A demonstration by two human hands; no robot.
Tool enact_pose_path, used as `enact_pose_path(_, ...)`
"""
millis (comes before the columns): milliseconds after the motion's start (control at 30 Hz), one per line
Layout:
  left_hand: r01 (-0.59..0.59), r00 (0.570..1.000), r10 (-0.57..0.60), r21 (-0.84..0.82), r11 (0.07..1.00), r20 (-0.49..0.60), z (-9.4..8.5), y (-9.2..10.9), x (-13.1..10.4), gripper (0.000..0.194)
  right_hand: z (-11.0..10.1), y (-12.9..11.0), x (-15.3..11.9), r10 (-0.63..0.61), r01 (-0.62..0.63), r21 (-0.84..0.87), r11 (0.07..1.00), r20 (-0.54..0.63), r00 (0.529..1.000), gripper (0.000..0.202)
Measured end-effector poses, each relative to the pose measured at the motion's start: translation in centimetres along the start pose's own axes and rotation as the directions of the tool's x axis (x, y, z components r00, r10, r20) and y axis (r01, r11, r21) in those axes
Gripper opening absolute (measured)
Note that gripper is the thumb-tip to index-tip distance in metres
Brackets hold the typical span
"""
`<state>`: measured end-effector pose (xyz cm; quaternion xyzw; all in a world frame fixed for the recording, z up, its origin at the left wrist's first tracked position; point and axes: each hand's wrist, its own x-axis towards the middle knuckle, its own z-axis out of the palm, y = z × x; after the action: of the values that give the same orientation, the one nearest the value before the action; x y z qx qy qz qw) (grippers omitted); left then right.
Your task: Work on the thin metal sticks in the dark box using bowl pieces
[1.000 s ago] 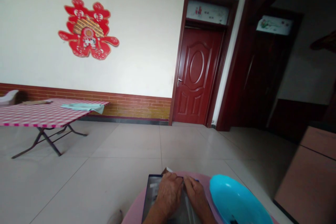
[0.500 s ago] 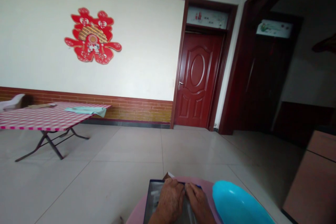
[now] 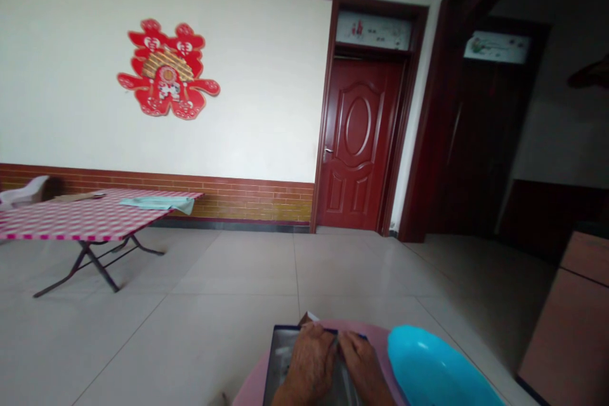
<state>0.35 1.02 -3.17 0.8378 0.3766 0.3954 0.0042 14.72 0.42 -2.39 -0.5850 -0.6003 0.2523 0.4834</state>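
Observation:
At the bottom of the view, a shallow box [image 3: 278, 356] with a dark blue rim and a grey inside rests on a pink round surface [image 3: 252, 384]. My left hand [image 3: 311, 360] lies over the middle of the box, its fingers bent toward the far rim. Close beside it, my right hand [image 3: 364, 365] is at the box's right part, fingers curled and nearly touching the left. Both hands look closed, and whatever is between their fingers is hidden. Small pale and dark bits inside the box are too blurred to name.
A bright blue plastic basin [image 3: 435, 368] stands right of the box. Behind the box a small cardboard piece [image 3: 308, 317] sticks up. Farther off are a checkered folding table [image 3: 85, 219] with a light green cloth [image 3: 157, 203], a red door [image 3: 359, 146] and a pinkish cabinet [image 3: 571, 323].
The view has shifted very slightly. Both hands keep almost the same place and pose over the box.

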Motion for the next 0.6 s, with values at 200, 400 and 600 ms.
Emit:
enact_pose_path(200, 0.017, 1.000, -0.017, -0.008, 1.000, 0.002, -0.5, 0.1, 0.0, 0.024, -0.4, -1.4, -0.6, 0.008, -0.008, 0.017, 1.000, 0.012, 1.000, 0.031)
enact_pose_path(400, 0.004, 1.000, -0.004, -0.045, 0.999, -0.002, -0.3, -0.4, -0.2, 0.026, 0.0, -1.8, -1.0, -0.055, 0.061, -0.082, 0.995, 0.075, 0.996, 0.034)
enact_pose_path(600, 0.005, 1.000, -0.004, -0.046, 0.999, 0.021, -0.4, -0.4, -0.1, 0.023, 0.1, -1.5, -0.9, -0.050, 0.054, -0.102, 0.993, 0.040, 0.998, 0.034)
